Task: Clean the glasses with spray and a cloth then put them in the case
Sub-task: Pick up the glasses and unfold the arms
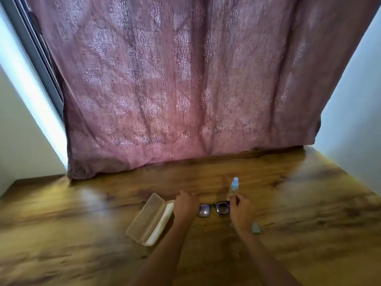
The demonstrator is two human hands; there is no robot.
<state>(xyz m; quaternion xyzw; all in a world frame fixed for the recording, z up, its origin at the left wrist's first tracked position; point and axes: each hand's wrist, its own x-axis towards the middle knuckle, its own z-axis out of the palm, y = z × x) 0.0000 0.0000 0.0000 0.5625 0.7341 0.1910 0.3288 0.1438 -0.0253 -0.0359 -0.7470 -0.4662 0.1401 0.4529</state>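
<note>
Two hands are flanking the glasses (214,208) at lower centre; whether left hand (185,204) or right hand (241,212) is gripping, blur is hiding. Crowding the spray bottle (234,187), you are risking toppling it.

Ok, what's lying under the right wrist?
A grey-blue cloth on the table; only its edges show either side of the wrist. The right hand and its wrist cover the middle.

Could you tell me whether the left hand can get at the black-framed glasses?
Probably yes: the left hand sits just beside the black-framed glasses on the wooden table, with nothing between them.
</note>
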